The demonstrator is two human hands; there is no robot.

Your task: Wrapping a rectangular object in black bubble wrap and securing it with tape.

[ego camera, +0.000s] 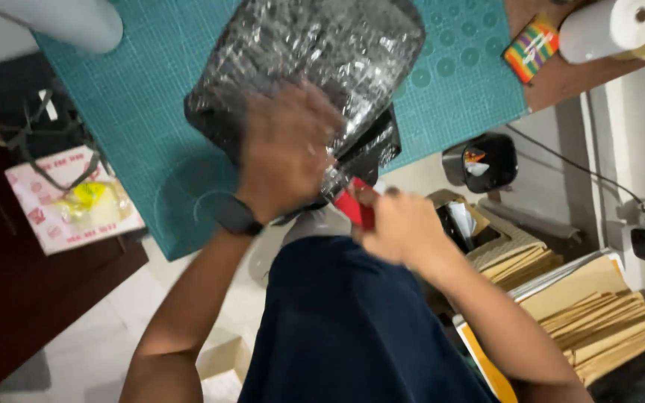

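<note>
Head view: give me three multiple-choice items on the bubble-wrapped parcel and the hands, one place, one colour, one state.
1. Where does the bubble-wrapped black parcel lie?
A. on the teal cutting mat
B. on the floor
C. on the stack of cardboard

2. What colour is the tool in the right hand?
A. blue
B. red
C. yellow

3. What is the left hand doing?
A. hanging free at the side
B. holding a roll of paper
C. pressing on the parcel

Answers:
1 A: the parcel rests on the teal cutting mat, at its near edge.
2 B: the right hand grips a red tool at the parcel's lower edge; blur hides what kind it is.
3 C: the left hand, with a dark watch at the wrist, lies flat on top of the wrap.
</note>
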